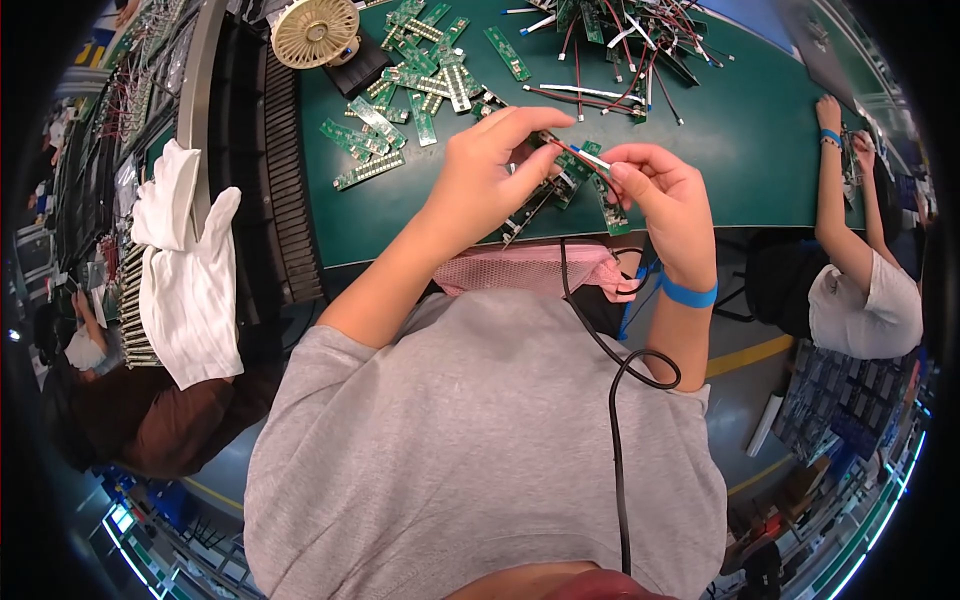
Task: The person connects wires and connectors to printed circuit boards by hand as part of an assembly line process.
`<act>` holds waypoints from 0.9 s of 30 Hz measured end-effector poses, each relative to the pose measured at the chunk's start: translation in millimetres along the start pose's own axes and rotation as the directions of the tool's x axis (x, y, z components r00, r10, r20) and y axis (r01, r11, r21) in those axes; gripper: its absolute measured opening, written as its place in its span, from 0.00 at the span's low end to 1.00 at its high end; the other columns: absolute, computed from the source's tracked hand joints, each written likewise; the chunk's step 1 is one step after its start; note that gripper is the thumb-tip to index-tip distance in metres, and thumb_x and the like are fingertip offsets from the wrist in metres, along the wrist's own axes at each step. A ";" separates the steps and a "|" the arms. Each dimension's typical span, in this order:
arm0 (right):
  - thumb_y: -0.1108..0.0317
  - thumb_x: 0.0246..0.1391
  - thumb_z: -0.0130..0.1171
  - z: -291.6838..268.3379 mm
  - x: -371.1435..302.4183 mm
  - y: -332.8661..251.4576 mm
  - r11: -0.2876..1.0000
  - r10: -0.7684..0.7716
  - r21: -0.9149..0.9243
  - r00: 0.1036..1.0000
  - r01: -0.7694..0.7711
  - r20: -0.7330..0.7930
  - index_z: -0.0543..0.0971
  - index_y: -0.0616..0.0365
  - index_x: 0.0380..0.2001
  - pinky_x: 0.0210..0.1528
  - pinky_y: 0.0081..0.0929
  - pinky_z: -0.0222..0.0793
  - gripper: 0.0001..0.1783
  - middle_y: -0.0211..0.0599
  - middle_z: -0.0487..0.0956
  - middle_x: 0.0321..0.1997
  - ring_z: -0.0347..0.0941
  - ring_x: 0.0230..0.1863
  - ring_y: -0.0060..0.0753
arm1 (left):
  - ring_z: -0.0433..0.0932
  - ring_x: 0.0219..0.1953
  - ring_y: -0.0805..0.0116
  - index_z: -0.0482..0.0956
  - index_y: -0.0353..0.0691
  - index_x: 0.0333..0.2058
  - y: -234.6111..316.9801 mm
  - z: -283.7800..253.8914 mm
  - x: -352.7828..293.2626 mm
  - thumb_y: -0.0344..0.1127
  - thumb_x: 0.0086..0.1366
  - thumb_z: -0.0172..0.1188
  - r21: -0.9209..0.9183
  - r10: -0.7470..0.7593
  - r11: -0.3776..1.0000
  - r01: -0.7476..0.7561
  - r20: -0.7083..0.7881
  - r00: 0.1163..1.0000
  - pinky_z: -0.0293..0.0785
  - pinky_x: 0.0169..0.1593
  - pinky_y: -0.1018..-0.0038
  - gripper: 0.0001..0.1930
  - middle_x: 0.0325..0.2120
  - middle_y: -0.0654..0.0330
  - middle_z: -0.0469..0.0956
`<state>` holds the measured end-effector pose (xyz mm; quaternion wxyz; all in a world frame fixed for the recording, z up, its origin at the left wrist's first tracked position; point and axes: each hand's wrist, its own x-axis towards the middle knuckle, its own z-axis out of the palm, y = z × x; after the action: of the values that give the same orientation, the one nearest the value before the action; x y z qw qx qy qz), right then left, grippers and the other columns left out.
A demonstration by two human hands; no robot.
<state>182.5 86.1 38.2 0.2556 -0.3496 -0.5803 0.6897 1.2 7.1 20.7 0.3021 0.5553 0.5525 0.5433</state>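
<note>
My left hand (490, 165) is closed in a pinch, thumb and forefinger at one end of a thin red and black wire cable (578, 157). Across from it, my right hand (668, 200) pinches a white flat ribbon cable (597, 160) with a blue tip, and the red wire runs down beside its fingers. Below and between the hands are green circuit boards; one narrow board (612, 212) hangs or lies near the right fingertips. Fingers partly hide the other boards, so I cannot tell how the cables join them.
Loose green circuit boards (425, 120) lie on the green tabletop (480, 85) at the far left, near a small fan (316, 32). A heap of boards with cables (640, 40) is at the back. White gloves (190, 270) hang at left. Another person's arm (832, 180) rests at right.
</note>
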 end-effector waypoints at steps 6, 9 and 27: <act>0.74 0.51 0.53 6.7 -2.0 -1.0 0.998 -0.041 -0.050 0.999 0.042 0.024 0.74 0.69 0.37 0.31 0.13 0.64 0.11 0.31 0.76 0.27 0.69 0.29 0.16 | 0.79 0.34 0.69 0.73 0.29 0.37 -9.1 0.5 -3.5 0.21 0.57 0.53 -0.310 -0.114 0.945 0.100 -0.027 0.993 0.76 0.38 0.82 0.08 0.31 0.59 0.71; 0.74 0.50 0.54 8.2 -4.6 -0.3 0.971 -0.103 -0.224 0.991 0.082 -0.087 0.75 0.69 0.33 0.30 0.14 0.65 0.08 0.31 0.75 0.24 0.69 0.27 0.18 | 0.78 0.36 0.69 0.72 0.28 0.38 -6.2 -2.0 -4.7 0.20 0.57 0.51 -0.331 -0.160 0.932 0.148 -0.007 0.987 0.76 0.40 0.80 0.09 0.32 0.58 0.72; 0.74 0.46 0.58 33.4 -4.7 -2.6 0.688 -0.589 -0.584 0.801 0.431 -0.103 0.74 0.65 0.24 0.32 0.20 0.64 0.05 0.37 0.71 0.33 0.68 0.31 0.28 | 0.77 0.40 0.57 0.64 0.24 0.44 -4.5 4.5 -10.7 0.20 0.59 0.47 -0.567 -0.022 0.823 0.036 0.030 0.999 0.74 0.46 0.69 0.13 0.40 0.47 0.72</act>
<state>159.3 62.3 44.3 0.4116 -0.3235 -0.7798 0.3433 6.3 -0.8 12.6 0.4678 0.4379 0.3712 0.6720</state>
